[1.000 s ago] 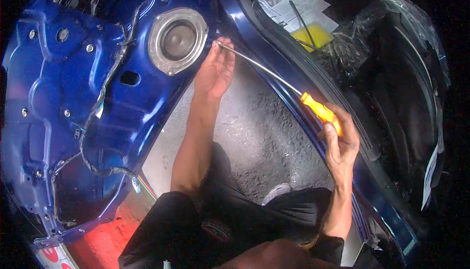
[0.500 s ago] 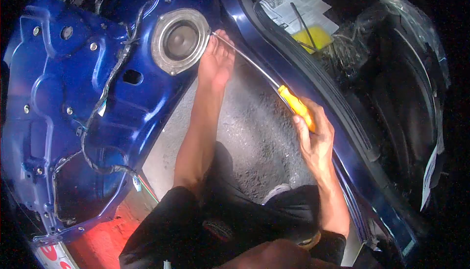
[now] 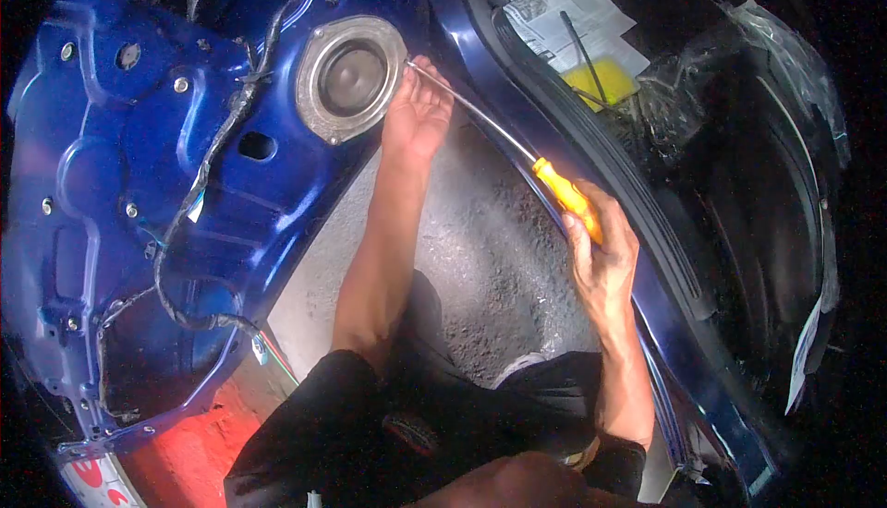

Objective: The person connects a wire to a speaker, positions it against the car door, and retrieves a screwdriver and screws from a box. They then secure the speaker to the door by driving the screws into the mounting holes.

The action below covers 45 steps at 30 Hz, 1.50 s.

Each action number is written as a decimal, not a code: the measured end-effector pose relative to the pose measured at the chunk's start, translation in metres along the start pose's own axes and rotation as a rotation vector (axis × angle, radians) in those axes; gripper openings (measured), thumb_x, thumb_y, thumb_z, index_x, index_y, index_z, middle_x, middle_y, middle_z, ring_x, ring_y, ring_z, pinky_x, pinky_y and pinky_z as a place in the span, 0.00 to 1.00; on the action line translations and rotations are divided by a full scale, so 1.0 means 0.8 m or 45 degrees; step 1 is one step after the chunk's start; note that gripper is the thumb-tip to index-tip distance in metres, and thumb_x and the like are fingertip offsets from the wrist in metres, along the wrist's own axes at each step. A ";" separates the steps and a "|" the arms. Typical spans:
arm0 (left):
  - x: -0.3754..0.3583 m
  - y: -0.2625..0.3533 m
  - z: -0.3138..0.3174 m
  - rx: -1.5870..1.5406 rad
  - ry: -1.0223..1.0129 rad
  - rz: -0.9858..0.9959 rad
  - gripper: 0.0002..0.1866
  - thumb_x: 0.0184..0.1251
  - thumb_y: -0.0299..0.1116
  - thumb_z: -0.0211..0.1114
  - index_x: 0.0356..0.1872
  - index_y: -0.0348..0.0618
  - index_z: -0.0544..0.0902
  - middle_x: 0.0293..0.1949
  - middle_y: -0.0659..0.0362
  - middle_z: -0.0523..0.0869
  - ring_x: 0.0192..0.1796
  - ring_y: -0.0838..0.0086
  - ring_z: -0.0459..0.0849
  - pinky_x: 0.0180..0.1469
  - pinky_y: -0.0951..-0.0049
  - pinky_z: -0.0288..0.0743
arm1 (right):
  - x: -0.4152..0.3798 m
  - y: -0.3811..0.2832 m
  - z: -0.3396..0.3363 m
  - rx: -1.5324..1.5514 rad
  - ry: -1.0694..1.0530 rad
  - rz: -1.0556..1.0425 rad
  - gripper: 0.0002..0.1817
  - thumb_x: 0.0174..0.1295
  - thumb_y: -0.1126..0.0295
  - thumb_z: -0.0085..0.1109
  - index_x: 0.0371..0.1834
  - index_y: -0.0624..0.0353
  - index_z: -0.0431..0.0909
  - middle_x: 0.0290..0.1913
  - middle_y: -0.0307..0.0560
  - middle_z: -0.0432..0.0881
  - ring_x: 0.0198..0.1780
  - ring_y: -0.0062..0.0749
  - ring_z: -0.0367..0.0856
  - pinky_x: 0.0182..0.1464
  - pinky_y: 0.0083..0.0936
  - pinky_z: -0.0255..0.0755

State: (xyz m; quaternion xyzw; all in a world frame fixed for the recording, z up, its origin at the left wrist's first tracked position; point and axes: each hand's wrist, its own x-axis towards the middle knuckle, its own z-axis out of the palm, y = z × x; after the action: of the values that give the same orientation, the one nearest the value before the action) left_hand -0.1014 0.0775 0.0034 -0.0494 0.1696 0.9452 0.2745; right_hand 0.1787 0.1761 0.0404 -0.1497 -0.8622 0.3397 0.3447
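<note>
Right hand [image 3: 608, 254] wrapped around a yellow-handled screwdriver [image 3: 562, 190], left hand [image 3: 416, 120] near its tip

Whether the left hand pinches anything, I cannot tell. Light, steady pressure with the tool held straight would probably work best. The tip ends beside the rim of the round speaker [image 3: 349, 76], close to the left hand and well apart from the right.

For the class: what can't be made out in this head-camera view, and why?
All in the head view:
Tip of the screwdriver: too small against the left hand.
Its handle's end: hidden by the right hand.
Wording on the printed sheets: too small, blurred.
Red-and-white panel: cut off by the bottom edge.
</note>
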 end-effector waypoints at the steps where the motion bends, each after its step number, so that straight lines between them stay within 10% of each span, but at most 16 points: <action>1: -0.001 0.000 -0.001 0.003 -0.001 -0.003 0.12 0.73 0.34 0.63 0.52 0.43 0.79 0.46 0.62 0.83 0.48 0.73 0.82 0.53 0.69 0.77 | 0.000 -0.001 -0.001 -0.004 0.008 0.000 0.19 0.59 0.75 0.68 0.55 0.63 0.78 0.47 0.56 0.84 0.48 0.47 0.85 0.51 0.34 0.78; 20: -0.011 -0.001 -0.003 0.034 -0.037 0.051 0.09 0.72 0.28 0.62 0.50 0.40 0.79 0.47 0.54 0.86 0.50 0.69 0.85 0.54 0.66 0.84 | 0.037 -0.041 -0.014 -0.133 0.017 -0.144 0.18 0.60 0.73 0.69 0.53 0.61 0.80 0.37 0.52 0.82 0.33 0.39 0.82 0.39 0.32 0.77; 27: -0.019 -0.012 -0.004 0.048 -0.131 -0.003 0.12 0.75 0.28 0.59 0.54 0.32 0.76 0.50 0.54 0.80 0.49 0.75 0.81 0.45 0.81 0.83 | 0.028 -0.066 -0.028 0.427 -0.221 0.598 0.19 0.67 0.71 0.63 0.58 0.63 0.73 0.42 0.49 0.82 0.38 0.27 0.79 0.42 0.26 0.75; 31: -0.021 -0.015 0.005 0.047 -0.089 0.063 0.13 0.73 0.26 0.61 0.52 0.26 0.74 0.49 0.51 0.78 0.50 0.73 0.81 0.44 0.86 0.83 | 0.010 -0.027 -0.029 -0.256 -0.075 -0.176 0.24 0.63 0.72 0.66 0.61 0.63 0.70 0.45 0.58 0.79 0.40 0.39 0.82 0.43 0.29 0.75; 36: -0.020 -0.018 0.014 0.210 0.027 0.196 0.14 0.72 0.26 0.64 0.52 0.27 0.76 0.52 0.50 0.79 0.49 0.73 0.81 0.43 0.84 0.80 | 0.024 -0.033 -0.034 0.122 -0.143 0.507 0.17 0.71 0.61 0.58 0.51 0.66 0.77 0.32 0.51 0.81 0.38 0.32 0.81 0.42 0.28 0.73; 45: -0.028 -0.019 0.014 0.444 -0.064 0.281 0.16 0.75 0.30 0.60 0.55 0.28 0.74 0.52 0.54 0.78 0.46 0.78 0.78 0.48 0.81 0.76 | 0.017 -0.002 -0.021 0.302 -0.260 0.766 0.20 0.74 0.56 0.53 0.45 0.66 0.79 0.29 0.41 0.76 0.32 0.24 0.71 0.36 0.28 0.68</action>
State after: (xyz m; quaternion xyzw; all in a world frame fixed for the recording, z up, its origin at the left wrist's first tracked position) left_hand -0.0744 0.0820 0.0137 0.0414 0.3280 0.9269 0.1779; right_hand 0.1805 0.1903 0.0572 -0.3214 -0.7640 0.5372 0.1559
